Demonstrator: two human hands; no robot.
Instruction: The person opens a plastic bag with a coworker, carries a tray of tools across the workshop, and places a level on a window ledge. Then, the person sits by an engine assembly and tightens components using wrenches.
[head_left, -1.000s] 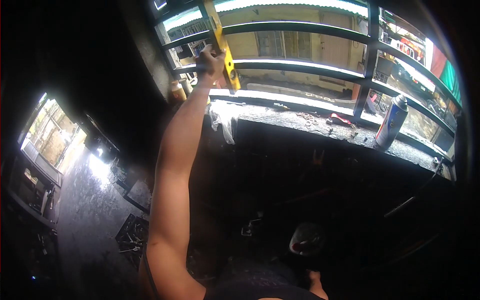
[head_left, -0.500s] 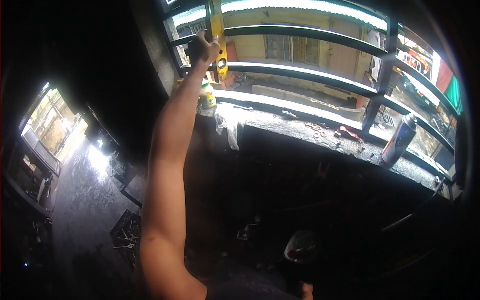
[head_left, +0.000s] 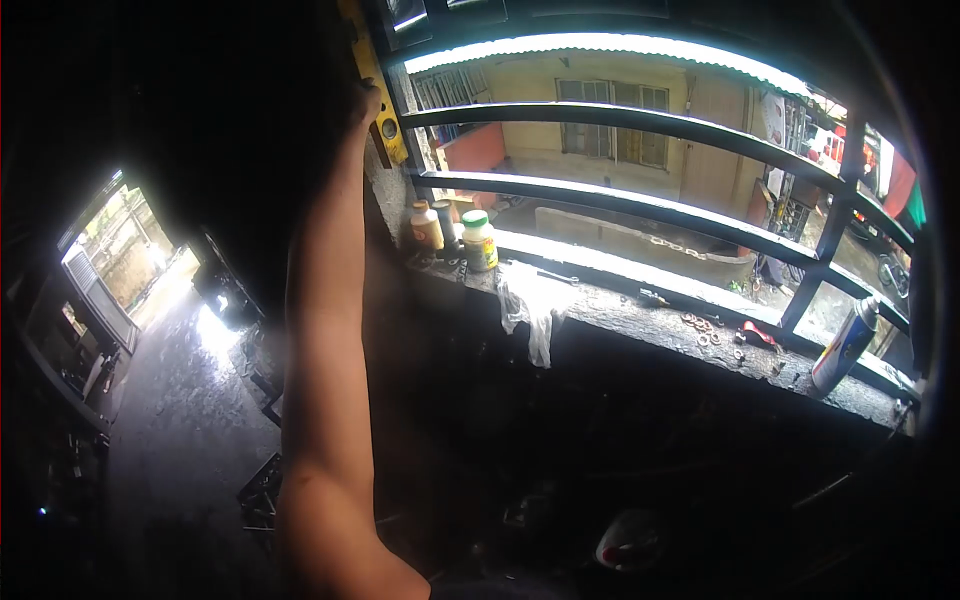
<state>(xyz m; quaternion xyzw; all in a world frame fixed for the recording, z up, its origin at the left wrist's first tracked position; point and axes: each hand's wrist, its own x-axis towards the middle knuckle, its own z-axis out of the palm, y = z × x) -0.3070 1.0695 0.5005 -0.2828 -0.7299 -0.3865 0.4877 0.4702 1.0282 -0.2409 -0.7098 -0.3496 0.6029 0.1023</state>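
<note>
My left hand (head_left: 368, 103) is raised at the upper left of the window, its fingers closed on a yellow spirit level (head_left: 390, 128). The level stands tilted, close to vertical, beside the window's left edge, and its round vial shows below my hand. Its upper part runs up to the top of the view. Below it on the sill (head_left: 620, 327) stand a jar with a green lid (head_left: 479, 240) and a brown-capped bottle (head_left: 426, 226). My right hand is not in view.
A white plastic bag (head_left: 533, 312) hangs over the sill. Metal rings (head_left: 703, 328), a red item (head_left: 760, 334) and a spray can (head_left: 845, 346) are farther right. Dark bars (head_left: 640, 120) cross the window. A bright doorway (head_left: 120, 245) is at the left.
My left hand has carried the level leftward, from in front of the window bars to the window's left edge. The view has shifted, and my right hand has gone out of it.
</note>
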